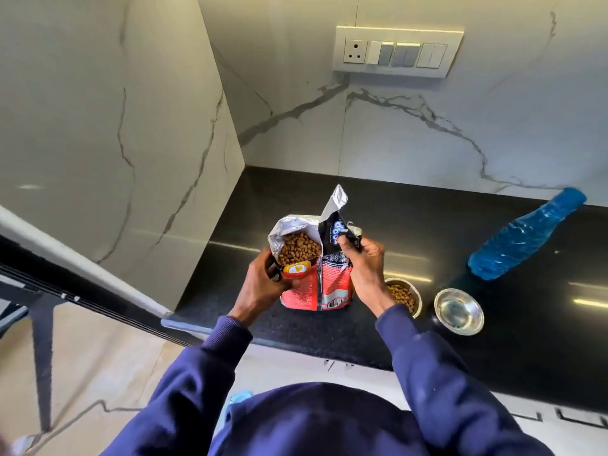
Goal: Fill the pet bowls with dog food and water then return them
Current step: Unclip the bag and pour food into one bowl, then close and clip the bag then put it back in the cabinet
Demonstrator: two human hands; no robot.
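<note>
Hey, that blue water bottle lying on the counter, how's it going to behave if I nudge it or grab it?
The blue water bottle lies on its side on the glossy black counter, so a sideways nudge would probably roll it. Its crinkled plastic walls look thin and will likely flex when squeezed. How full it is, I cannot tell.

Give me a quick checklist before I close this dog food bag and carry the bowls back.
1. Food bowl holds kibble: ok, though my right arm hides part of it.
2. Water bowl holds water: ok, clear liquid visible.
3. Dog food bag upright on the counter: ok, top open, kibble showing.
4. Left hand steadies the bag's side, right hand grips its torn flap: ok.
5. Blue bottle capped: cannot tell.
6. Bowls clear of counter edge: ok.
</note>
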